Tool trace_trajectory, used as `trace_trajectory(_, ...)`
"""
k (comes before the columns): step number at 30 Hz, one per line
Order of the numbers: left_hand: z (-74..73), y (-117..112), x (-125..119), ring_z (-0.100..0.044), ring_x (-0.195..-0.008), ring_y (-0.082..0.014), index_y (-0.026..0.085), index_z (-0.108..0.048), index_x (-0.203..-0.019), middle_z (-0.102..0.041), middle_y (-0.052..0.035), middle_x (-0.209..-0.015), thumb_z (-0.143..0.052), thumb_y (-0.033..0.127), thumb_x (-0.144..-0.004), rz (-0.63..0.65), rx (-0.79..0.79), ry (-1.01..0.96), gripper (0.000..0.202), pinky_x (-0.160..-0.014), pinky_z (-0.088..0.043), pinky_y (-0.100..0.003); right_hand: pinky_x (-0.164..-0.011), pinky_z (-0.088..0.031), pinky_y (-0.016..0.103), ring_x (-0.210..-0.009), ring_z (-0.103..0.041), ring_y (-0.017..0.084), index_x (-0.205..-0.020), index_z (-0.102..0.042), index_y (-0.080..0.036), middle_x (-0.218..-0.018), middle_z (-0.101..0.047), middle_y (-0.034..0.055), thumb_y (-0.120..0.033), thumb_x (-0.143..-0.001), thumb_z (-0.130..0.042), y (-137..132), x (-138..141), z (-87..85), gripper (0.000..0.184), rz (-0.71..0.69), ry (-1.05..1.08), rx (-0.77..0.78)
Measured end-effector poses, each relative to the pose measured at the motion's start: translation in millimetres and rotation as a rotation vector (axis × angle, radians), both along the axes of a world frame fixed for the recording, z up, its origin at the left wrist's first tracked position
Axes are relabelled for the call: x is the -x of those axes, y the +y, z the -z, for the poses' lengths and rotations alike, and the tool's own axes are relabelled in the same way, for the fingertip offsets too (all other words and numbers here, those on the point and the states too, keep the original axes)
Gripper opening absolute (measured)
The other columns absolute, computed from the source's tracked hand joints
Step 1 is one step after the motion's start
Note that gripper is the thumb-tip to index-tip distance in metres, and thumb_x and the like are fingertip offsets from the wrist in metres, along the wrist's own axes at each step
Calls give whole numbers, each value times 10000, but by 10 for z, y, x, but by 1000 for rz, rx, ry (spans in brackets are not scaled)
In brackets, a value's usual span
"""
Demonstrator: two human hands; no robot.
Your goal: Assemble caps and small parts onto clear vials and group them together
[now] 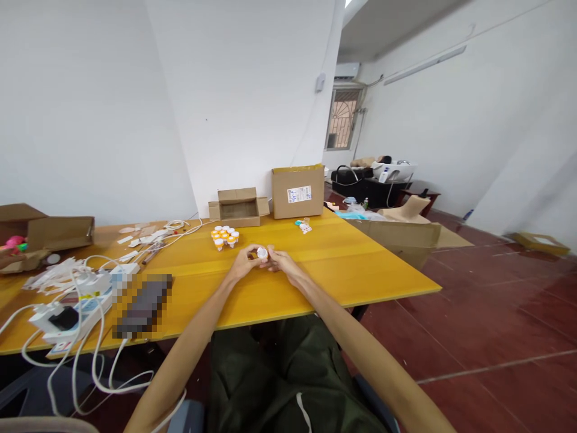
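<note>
Both my hands meet over the middle of the yellow table (342, 270). My left hand (244, 260) and my right hand (280, 261) are closed together around a small white round container (262, 253), fingers curled on it from either side. Just beyond them stands a cluster of several small white-capped orange bottles (224, 236). A few small items, one teal and one white with red, (304, 225) lie farther back to the right.
Two cardboard boxes stand at the table's far edge, an open low one (238, 206) and a taller one (298, 190). White cables, power strips and chargers (72, 294) crowd the left side, with another open box (40, 234). A large carton (406, 234) sits on the red floor right.
</note>
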State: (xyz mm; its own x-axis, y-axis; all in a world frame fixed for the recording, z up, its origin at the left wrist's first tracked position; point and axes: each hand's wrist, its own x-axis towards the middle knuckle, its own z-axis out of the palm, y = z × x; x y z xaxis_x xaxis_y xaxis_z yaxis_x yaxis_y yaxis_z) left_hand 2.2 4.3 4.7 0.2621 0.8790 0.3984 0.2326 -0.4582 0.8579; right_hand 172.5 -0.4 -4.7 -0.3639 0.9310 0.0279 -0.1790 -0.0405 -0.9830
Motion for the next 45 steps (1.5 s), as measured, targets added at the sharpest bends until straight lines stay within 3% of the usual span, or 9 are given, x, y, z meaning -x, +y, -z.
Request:
trace_trajectory(5,5,-1,-2,-647,-909,-205,195,-712,-982,-731,-37,-1008,-779,338,-680,-14,-1,-3,341,-754,-481,-286,-743,-556,291,-836,-725,193,-788,-747,-193,-834,-765,68,-417,-748,-782,18,-17,53,230,-5,149,6)
trace_trajectory(14,-5,-19,-10,-647,-889,-199,196,-715,-961,-729,-39,-984,-776,319,-694,-11,-24,-15,301,-755,-486,-287,-902,-539,347,-789,-684,147,-722,-726,-197,-795,-735,18,-299,-602,-882,49,44,102,221,-10,374,75)
trace_trajectory(24,-5,-8,-4,-648,-928,-201,212,-735,-997,-729,-44,-1063,-788,296,-692,-8,-64,6,321,-756,-485,-280,-868,-544,336,-776,-683,153,-733,-712,-182,-818,-739,46,-242,-684,-836,99,29,131,147,-33,346,94)
trace_trajectory(32,-17,-29,0,-648,-946,-210,209,-733,-1014,-726,-54,-1088,-780,296,-698,17,-52,9,331,-782,-487,-298,-794,-566,322,-729,-681,157,-725,-711,-190,-790,-735,50,-235,-743,-793,80,30,100,94,25,291,120)
trace_trajectory(45,-40,-50,-19,-644,-918,-212,210,-732,-982,-740,-42,-1031,-780,284,-696,-45,-54,61,300,-779,-469,-305,-831,-564,333,-681,-665,133,-639,-671,-186,-787,-738,47,-264,-723,-812,72,109,82,183,101,307,129)
